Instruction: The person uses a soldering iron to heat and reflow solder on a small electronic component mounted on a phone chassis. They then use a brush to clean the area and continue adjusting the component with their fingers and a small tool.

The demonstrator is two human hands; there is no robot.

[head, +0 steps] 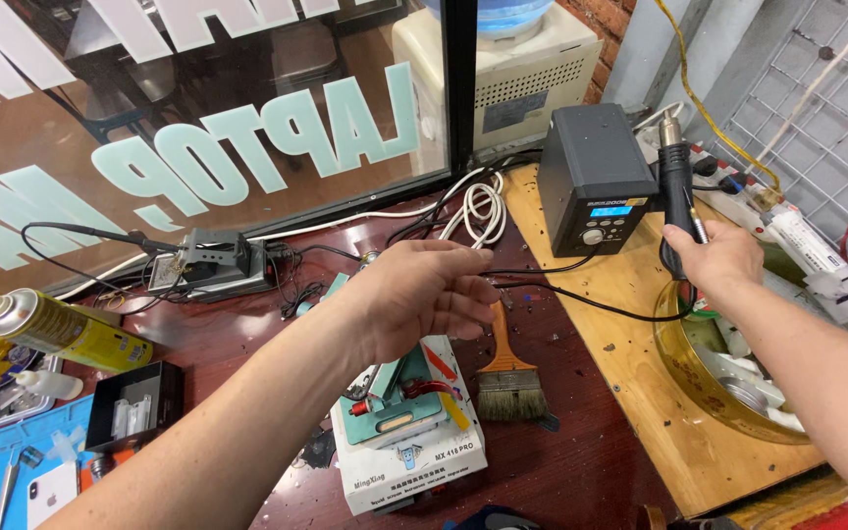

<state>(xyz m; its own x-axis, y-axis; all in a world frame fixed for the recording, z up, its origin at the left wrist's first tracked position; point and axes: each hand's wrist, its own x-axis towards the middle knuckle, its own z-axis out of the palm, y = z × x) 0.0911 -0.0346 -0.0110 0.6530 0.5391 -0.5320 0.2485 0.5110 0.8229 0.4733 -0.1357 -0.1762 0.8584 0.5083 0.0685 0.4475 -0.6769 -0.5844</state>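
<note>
Two hands work here: the right hand grips the hot-air gun near the workbench's far edge; keep its nozzle upward while the left hand, fingers loosely spread, hovers empty.

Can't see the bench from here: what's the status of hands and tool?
Right hand gripping hot-air wand beside black station. Left hand open, empty, hovering above green fixture. Brush and black cable lie between.
</note>
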